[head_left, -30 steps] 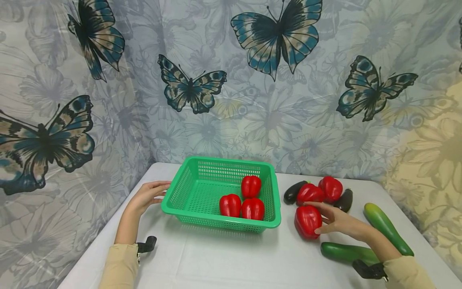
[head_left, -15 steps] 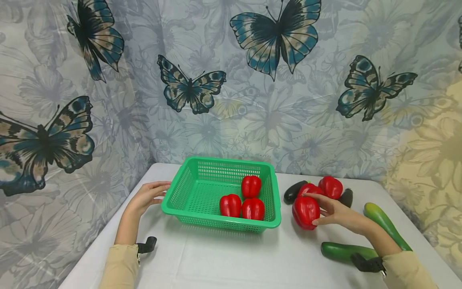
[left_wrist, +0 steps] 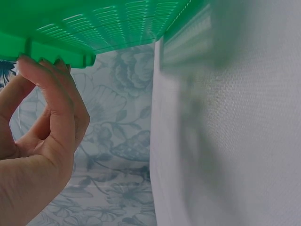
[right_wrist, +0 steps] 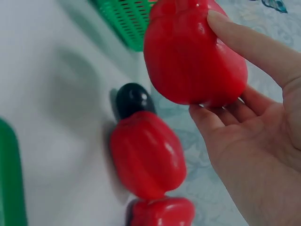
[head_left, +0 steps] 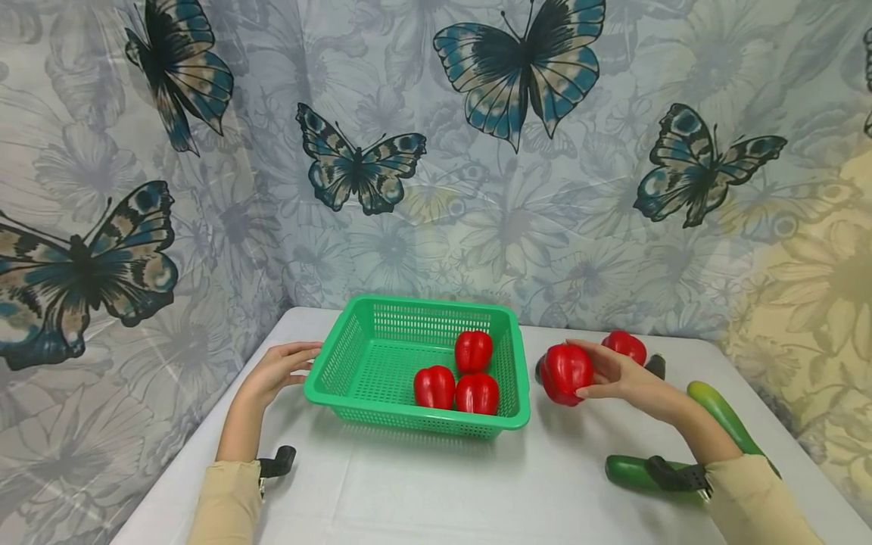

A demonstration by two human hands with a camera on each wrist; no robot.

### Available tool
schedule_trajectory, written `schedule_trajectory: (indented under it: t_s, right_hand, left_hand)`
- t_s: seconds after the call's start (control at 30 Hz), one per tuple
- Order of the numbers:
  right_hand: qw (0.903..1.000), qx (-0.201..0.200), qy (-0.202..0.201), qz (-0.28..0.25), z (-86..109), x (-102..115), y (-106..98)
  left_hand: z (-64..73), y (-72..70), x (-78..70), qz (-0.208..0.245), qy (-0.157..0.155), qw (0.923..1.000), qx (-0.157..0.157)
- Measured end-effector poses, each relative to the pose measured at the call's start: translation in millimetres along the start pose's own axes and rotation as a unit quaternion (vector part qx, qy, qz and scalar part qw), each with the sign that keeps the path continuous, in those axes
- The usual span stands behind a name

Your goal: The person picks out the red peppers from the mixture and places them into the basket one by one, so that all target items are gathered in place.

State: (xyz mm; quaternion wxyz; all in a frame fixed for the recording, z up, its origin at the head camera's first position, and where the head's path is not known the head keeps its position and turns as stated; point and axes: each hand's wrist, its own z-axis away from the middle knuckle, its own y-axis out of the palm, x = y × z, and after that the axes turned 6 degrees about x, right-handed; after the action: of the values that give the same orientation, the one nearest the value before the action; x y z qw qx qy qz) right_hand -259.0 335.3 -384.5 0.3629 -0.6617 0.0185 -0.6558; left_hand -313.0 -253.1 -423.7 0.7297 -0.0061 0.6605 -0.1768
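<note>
My right hand (head_left: 623,376) grips a red bell pepper (head_left: 567,375) to the right of the green basket. The right wrist view shows the held bell pepper (right_wrist: 194,56) lifted above the tabletop, thumb on one side and fingers on the other. My left hand (head_left: 281,369) is at the left side of the green plastic basket (head_left: 417,418), its fingertips touching the basket rim; the left wrist view shows the fingers (left_wrist: 56,103) gently bent against that edge. Inside the basket sit three red bell peppers, one at the back (head_left: 473,352) and two in front.
Behind the right hand, another red bell pepper (head_left: 625,347) and a dark eggplant (head_left: 655,366) lie on the white table (head_left: 422,484). An eggplant (right_wrist: 134,100) and a bell pepper (right_wrist: 148,155) show below the held one. Two green zucchini-like vegetables lie at right, one (head_left: 630,472) under the wrist.
My right hand has lifted the bell pepper off the table and carried it up and slightly left, toward the basket. The left hand and basket stay in place.
</note>
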Motion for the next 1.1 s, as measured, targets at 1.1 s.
schedule_trajectory:
  t_s: [1.1]
  right_hand:
    - [0.9952, -0.074, -0.032, -0.055, -64.7, 52, 21]
  left_hand:
    - [0.4, 0.5, -0.9, 0.003, -0.009, 1.0000, -0.002]
